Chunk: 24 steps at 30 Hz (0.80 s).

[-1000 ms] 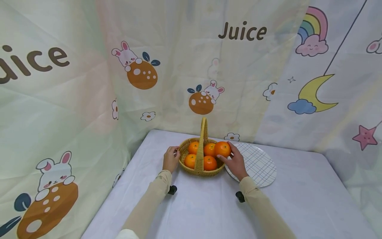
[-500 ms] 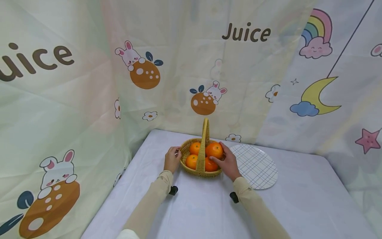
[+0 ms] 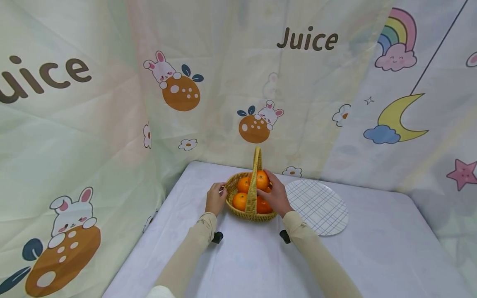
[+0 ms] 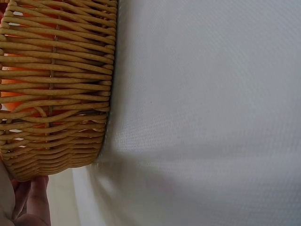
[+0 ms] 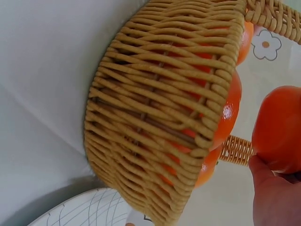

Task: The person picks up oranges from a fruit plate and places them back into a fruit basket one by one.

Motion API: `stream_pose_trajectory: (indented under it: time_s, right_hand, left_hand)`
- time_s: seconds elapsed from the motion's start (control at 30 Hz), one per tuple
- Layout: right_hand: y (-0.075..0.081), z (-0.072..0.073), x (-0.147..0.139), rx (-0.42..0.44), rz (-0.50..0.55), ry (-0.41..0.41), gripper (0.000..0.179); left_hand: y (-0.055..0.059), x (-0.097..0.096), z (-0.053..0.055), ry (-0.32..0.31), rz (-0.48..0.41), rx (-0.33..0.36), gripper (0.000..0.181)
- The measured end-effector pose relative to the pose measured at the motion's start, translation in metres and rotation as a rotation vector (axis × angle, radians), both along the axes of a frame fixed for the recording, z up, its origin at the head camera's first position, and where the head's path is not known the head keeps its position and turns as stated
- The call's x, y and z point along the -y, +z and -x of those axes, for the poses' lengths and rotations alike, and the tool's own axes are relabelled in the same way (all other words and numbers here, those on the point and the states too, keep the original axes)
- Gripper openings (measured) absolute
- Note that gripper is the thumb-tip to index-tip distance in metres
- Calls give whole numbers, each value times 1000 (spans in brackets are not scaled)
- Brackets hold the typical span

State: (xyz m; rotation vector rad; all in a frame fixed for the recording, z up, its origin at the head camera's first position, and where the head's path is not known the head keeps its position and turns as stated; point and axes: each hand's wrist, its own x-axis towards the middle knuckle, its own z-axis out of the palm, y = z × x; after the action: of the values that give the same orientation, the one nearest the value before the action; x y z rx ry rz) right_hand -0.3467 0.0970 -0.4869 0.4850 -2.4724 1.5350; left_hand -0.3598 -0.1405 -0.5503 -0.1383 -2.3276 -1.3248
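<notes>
A yellow woven basket (image 3: 241,214) with a tall arched handle stands on the table and holds several oranges (image 3: 240,201). At its left rim my left hand (image 3: 215,199) grips the edge with curled fingers; in the left wrist view, fingers (image 4: 38,200) touch the basket's woven side (image 4: 56,94). My right hand (image 3: 277,196) holds one orange (image 3: 262,179) over the right half, just by the handle. From the right wrist, this orange (image 5: 280,127) appears raised above the rim, with a gap between it and the oranges inside. The handle partly hides the fruit in the head view.
A round white plate (image 3: 316,207) with a grid pattern lies right of the basket, close to my right forearm. A white cloth covers the table (image 3: 246,265). Printed curtains (image 3: 298,91) hang behind and at the sides. Small black devices (image 3: 285,236) sit at both wrists.
My right hand has carried the orange leftward, from the basket's right edge to beside the handle. The left hand keeps its place at the rim. The head view has shifted slightly.
</notes>
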Motion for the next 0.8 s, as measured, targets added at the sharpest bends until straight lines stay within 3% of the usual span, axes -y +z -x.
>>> stream_pose_trajectory:
  time_s: [0.5, 0.8]
  right_hand:
    - [-7, 5, 8, 32, -188, -41, 80]
    - [-16, 6, 7, -15, -217, -22, 78]
  left_hand:
    - [-4, 0, 0, 10, 2, -7, 22]
    - [-2, 0, -1, 15, 18, -22, 22]
